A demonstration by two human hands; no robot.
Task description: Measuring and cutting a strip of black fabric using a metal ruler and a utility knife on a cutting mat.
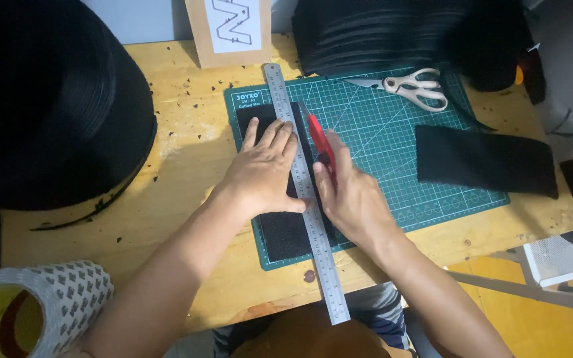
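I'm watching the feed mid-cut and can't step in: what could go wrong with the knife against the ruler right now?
1. The left hand presses the steel ruler with fingertips close to its cutting edge; if the red knife rides up over the ruler, it may nick them.
2. The ruler overhangs the table edge, so a bump could shift it and skew the cut in the black fabric strip.

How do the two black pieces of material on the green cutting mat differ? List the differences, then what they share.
The left black piece lies lengthwise toward the person, pinned under the steel ruler and the left hand; the right black piece lies crosswise, untouched. The red knife in the right hand runs beside the left piece only. Both are flat, black and rectangular.
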